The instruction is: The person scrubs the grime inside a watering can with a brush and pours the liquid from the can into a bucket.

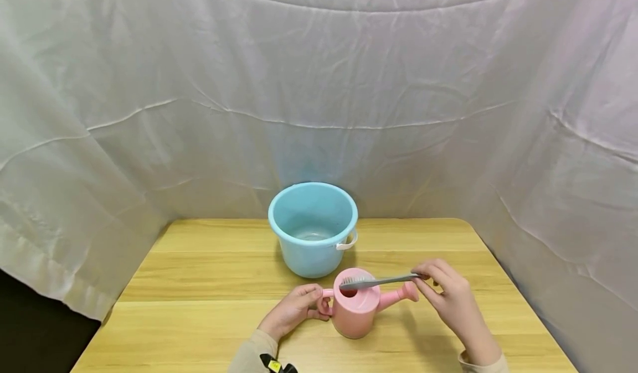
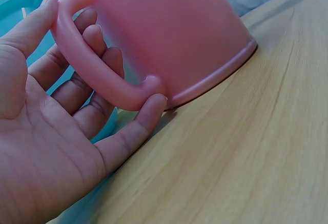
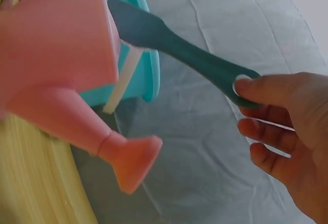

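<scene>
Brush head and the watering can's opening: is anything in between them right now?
Nothing visible. The right hand pinches the grey brush by its handle end, and the bristle head lies across the top opening of the pink watering can. The left hand holds the can's handle, off to the side.

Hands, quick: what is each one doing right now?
Left hand: grips the pink watering can handle.
Right hand: pinches the grey brush handle end.
</scene>
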`<state>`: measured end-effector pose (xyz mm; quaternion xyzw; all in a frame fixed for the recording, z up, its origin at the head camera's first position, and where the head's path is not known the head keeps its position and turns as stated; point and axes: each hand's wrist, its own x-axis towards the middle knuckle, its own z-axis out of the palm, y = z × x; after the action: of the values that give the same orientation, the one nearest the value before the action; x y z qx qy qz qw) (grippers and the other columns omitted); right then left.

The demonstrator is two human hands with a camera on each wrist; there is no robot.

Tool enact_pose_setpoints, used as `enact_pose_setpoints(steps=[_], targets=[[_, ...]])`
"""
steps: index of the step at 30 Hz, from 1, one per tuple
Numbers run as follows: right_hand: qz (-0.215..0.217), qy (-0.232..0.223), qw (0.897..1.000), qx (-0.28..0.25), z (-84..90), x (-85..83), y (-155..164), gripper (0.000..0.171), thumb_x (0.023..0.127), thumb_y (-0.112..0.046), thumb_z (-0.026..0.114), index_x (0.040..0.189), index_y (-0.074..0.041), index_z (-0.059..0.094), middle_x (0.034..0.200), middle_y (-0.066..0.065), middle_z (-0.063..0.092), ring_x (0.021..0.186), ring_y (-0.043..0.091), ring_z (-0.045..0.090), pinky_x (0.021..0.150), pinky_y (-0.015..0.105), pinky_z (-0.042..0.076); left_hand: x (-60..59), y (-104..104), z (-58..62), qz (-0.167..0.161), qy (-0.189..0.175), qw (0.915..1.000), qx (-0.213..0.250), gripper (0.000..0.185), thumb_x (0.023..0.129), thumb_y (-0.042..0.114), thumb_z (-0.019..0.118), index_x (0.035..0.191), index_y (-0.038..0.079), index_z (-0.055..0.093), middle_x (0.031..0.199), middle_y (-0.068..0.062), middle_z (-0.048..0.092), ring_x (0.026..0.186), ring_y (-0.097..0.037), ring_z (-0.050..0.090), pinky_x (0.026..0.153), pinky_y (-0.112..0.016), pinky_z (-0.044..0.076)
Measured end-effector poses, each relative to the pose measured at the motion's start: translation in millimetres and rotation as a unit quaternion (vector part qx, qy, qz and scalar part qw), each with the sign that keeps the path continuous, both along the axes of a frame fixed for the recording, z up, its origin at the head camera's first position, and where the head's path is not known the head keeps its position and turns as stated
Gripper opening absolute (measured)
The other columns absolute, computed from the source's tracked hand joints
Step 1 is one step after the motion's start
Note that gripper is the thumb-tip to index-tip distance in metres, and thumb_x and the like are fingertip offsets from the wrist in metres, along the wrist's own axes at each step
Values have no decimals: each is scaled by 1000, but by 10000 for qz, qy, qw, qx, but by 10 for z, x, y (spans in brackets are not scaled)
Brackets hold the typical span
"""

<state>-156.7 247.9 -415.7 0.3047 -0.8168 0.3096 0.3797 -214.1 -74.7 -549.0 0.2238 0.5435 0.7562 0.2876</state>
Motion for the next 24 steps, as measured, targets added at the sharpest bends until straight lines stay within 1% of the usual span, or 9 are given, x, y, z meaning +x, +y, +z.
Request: enact_pose_setpoints(steps=[1, 2, 4, 7, 10, 12, 17, 20, 24], targets=[[52, -150, 9999, -8, -10, -6, 26, 7, 88, -16, 71, 89, -10, 69, 83, -4, 62, 75, -3, 50, 61, 10, 41, 3, 0, 3, 3, -14, 10000, -16, 33, 105, 27, 42, 79, 15, 59, 90, 4, 64, 90, -11, 64, 86, -36, 56], [113, -318, 9994, -24, -22, -13, 50, 8, 83, -9, 74, 89, -11, 69, 82, -4, 62, 73, -4, 49, 59, 11, 40, 4, -1, 4, 10, -13, 10000, -26, 33, 105, 27, 42, 79, 15, 59, 91, 4, 64, 91, -12, 64, 86, -36, 56], [246, -532, 9983, -59, -46, -33, 95, 27, 72, 7, 78, 89, -12, 69, 81, -4, 63, 70, -3, 48, 57, 12, 39, 7, -3, 6, 30, -23, 10000, -34, 33, 105, 27, 42, 79, 15, 59, 91, 3, 63, 91, -12, 65, 86, -36, 56], [424, -783, 9959, -185, -84, -58, 147, 38, 64, 16, 78, 88, -13, 70, 81, -2, 65, 67, -2, 50, 56, 12, 40, 8, -3, 7, 40, -32, 10000, -50, 34, 105, 28, 41, 79, 14, 59, 91, 3, 62, 92, -13, 65, 86, -36, 56], [515, -1053, 9927, -297, -91, -62, 192, 39, 66, 18, 76, 88, -14, 70, 82, -3, 67, 66, -1, 53, 55, 11, 42, 5, -1, 2, 41, -50, 10000, -57, 35, 105, 28, 41, 79, 13, 59, 91, 3, 62, 92, -13, 65, 86, -36, 56], [701, -1278, 9881, -499, -102, -58, 223, 38, 68, 20, 73, 89, -12, 70, 84, -2, 68, 64, 1, 55, 54, 13, 44, 5, 0, -3, 40, -79, 9999, -64, 35, 105, 29, 41, 79, 13, 59, 91, 3, 62, 92, -13, 65, 86, -36, 56], [1187, -1803, 9705, -1078, -114, -43, 302, 31, 74, 22, 66, 92, -3, 69, 92, 0, 68, 64, 7, 61, 55, 18, 50, 6, -5, -12, 34, -95, 9999, -49, 34, 105, 29, 41, 80, 14, 59, 91, 4, 63, 92, -12, 65, 86, -36, 56], [1208, -1995, 9645, -1239, -96, -34, 347, 26, 77, 21, 65, 92, 0, 68, 94, -2, 69, 68, 7, 63, 57, 19, 52, 3, -5, -11, 26, -65, 10000, -42, 33, 104, 29, 42, 80, 14, 58, 91, 4, 63, 92, -12, 65, 86, -36, 56], [1065, -2108, 9624, -1339, -76, -32, 413, 23, 79, 20, 63, 92, 1, 67, 94, -8, 68, 73, 3, 65, 62, 19, 55, -4, -6, -11, 30, -17, 10000, -36, 32, 104, 29, 44, 80, 14, 58, 91, 5, 63, 91, -12, 65, 86, -36, 56]])
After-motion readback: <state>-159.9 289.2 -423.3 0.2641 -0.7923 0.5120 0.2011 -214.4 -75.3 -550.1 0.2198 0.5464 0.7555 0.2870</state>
